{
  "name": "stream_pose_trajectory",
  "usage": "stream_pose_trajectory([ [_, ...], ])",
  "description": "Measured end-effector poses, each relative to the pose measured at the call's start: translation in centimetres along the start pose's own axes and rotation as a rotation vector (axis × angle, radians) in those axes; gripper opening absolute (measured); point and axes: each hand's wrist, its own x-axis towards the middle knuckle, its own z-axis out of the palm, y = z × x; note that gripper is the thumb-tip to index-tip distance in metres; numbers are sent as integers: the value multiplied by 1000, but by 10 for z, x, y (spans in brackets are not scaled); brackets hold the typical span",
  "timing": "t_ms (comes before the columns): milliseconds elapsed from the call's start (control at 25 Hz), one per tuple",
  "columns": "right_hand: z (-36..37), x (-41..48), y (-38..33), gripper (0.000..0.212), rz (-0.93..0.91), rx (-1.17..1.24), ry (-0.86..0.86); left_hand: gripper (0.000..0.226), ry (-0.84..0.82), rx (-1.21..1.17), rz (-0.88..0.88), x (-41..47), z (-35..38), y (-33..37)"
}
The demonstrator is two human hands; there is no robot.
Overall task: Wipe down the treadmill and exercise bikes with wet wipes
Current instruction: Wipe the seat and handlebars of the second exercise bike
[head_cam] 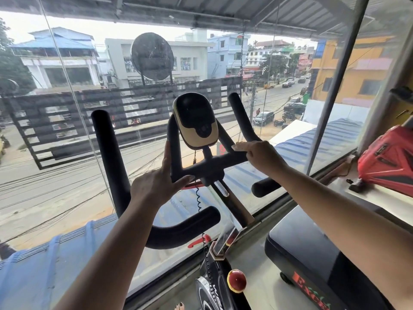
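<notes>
An exercise bike's black padded handlebar [111,153] stands in front of me, with a black and cream console [195,120] at its centre. My left hand [156,184] holds the inner left loop bar, fingers straight up along it and thumb hooked under the crossbar. My right hand [259,155] grips the right side of the crossbar, pressing a pale wet wipe [240,146] onto the bar under its fingers. A coiled black cable [199,198] hangs below the console.
A glass window wall [67,130] stands just beyond the handlebar, with a street below. The bike's red knob [236,280] and flywheel sit low centre. A black machine base with red lettering [312,265] lies at the right, and a red and black cover [388,159] rests on the sill.
</notes>
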Motion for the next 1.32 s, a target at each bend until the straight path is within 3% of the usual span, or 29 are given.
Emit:
stream_pose_trajectory([
  [120, 18, -9, -38, 49, 239, 24, 89, 103, 1, -16, 9, 1, 1, -2],
  [280, 44, -20, -88, 51, 99, -53, 102, 103, -4, -45, 22, 2, 1, -3],
  [440, 36, -22, -51, 61, -115, -48, 36, 103, -7, -24, 25, 1, 0, -2],
  [600, 19, -20, 7, 61, -40, -165, 11, 103, 3, -15, 27, 2, 2, -3],
  [760, 8, -1, 35, 48, 263, -111, 112, 104, -7, -48, 29, 4, 8, -6],
  [880, 13, 6, 28, 35, 207, -13, 75, 104, -9, -55, 45, 6, 8, -8],
  [1000, 16, 14, 37, 30, 165, -105, 72, 103, -26, -50, 42, 5, 7, -7],
  [1080, 14, 20, 47, 29, 232, -172, 109, 103, -25, -41, 46, 4, 3, -5],
  [1200, 15, 31, 41, 20, 337, -79, 131, 102, -43, -25, 53, 2, 0, -5],
  [1320, 14, 34, 19, 17, 192, -7, 12, 101, -32, -42, 60, 2, 3, -7],
])
